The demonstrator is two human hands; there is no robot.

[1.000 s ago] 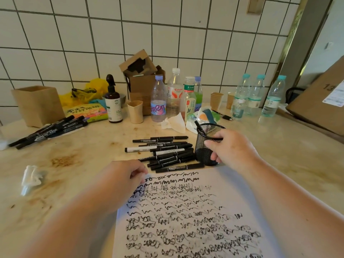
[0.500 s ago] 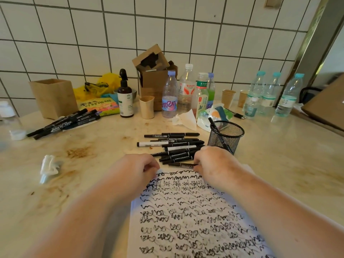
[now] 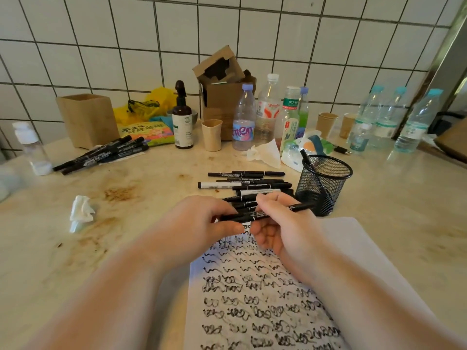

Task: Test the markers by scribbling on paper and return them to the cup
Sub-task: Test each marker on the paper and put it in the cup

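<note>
You've got a slim black marker pen [image 3: 267, 212] held level between both hands now, just above the top edge of the white sheet of paper covered in black scribbles [image 3: 255, 296]. Half a second ago your right hand was down at the pile picking one out, and a second ago it was at the cup, so this looks like a fresh marker just lifted for its test. Your left hand [image 3: 202, 223] has its fingers curled round the left end, where I'd guess the cap is, and your right hand [image 3: 280, 223] pinches the barrel with its fingers wrapped over the middle. Looks like you're about to pull the cap off, though I can't see a gap at the cap yet.

Right behind your hands lies the loose pile of black and white markers [image 3: 249, 185] on the desk, still a fair few to go. Just right of them stands the black wire-mesh pen cup [image 3: 323, 184], upright, with one marker leaning inside. So you're early in the batch, I reckon.

Further off there's a second bunch of black markers [image 3: 101, 155] near the square wooden box [image 3: 87, 120], and a crumpled white tissue [image 3: 80, 210] to your left.
</note>
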